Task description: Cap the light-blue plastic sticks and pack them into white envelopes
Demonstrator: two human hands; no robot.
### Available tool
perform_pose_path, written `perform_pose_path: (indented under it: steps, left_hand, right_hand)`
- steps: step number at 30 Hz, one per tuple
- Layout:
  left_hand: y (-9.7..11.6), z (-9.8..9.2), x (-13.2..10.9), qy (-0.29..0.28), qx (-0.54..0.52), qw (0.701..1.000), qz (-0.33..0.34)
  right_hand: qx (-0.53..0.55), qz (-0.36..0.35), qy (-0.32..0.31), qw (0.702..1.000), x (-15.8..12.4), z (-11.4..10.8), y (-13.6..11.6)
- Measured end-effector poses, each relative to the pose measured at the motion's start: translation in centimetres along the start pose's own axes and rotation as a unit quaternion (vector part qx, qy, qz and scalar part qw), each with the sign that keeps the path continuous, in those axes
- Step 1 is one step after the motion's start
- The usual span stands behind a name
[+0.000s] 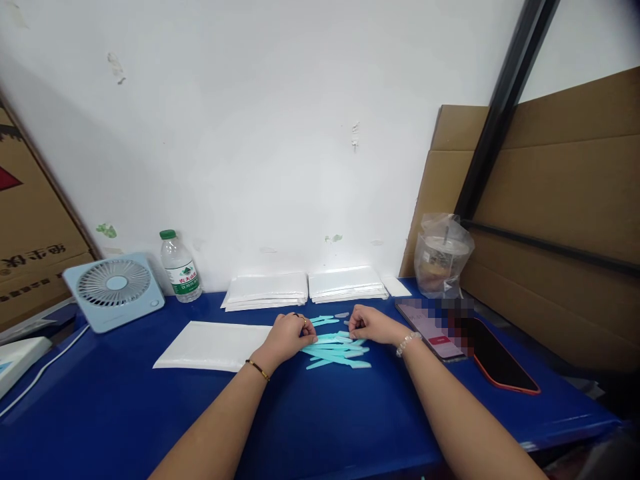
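A loose pile of several thin turquoise plastic strips (336, 352) lies on the blue table (310, 427) in front of me. My left hand (289, 335) rests at the pile's left side, fingers curled onto the strips; it wears a ring and a thin bracelet. My right hand (369, 324) sits at the pile's upper right, fingers curled in a pinch near a strip end; what it grips is too small to make out. A white padded envelope (213, 345) lies flat just left of my left hand.
Two stacks of white envelopes (305, 288) lie against the wall. A small blue fan (114, 290) and a water bottle (181, 267) stand at the left. Two phones (465, 343) and a bagged drink cup (443, 257) are at the right, beside cardboard sheets (560, 220).
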State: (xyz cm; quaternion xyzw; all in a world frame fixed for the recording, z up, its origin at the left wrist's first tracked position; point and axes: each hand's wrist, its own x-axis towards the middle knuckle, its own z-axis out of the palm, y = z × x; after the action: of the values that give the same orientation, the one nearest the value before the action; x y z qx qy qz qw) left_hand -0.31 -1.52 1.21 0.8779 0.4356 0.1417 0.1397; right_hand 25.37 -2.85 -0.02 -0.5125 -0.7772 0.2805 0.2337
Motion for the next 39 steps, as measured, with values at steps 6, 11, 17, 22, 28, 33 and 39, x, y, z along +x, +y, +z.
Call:
perform_pose_path:
  steps: [6, 11, 17, 22, 28, 33, 39]
  left_hand:
    - [-1.3, -0.5, 0.2, 0.027, 0.010, 0.998, -0.063]
    - [-2.5, -0.7, 0.3, 0.019, -0.035, 0.994, -0.101]
    - [-2.4, -0.2, 0.5, 0.021, -0.080, 0.992, -0.095]
    - [-2.2, -0.4, 0.5, 0.024, -0.066, 0.992, -0.101]
    - [-2.5, -0.8, 0.2, 0.024, -0.018, 0.992, -0.122]
    - [-2.1, -0.9, 0.1, 0.081, 0.026, 0.992, -0.096]
    - [-0.1, -1.0, -0.1, 0.070, -0.028, 0.997, -0.026]
  right_hand:
    - [-0.029, -0.023, 0.078, 0.996, 0.3, -0.8, 1.1]
    - [-0.056, -0.016, 0.148, 0.987, 0.2, -1.2, 1.1]
    - [0.013, -0.038, 0.100, 0.994, 0.8, 1.0, -0.8]
    - [0.079, -0.049, 0.093, 0.991, 1.3, 1.2, -0.4]
    - [0.057, 0.032, 0.126, 0.990, 0.6, -0.6, 1.5]
    - [0.042, 0.030, 0.053, 0.997, -0.8, -2.5, 1.4]
    - [-0.025, 0.001, -0.060, 0.998, -1.5, -2.9, 1.2]
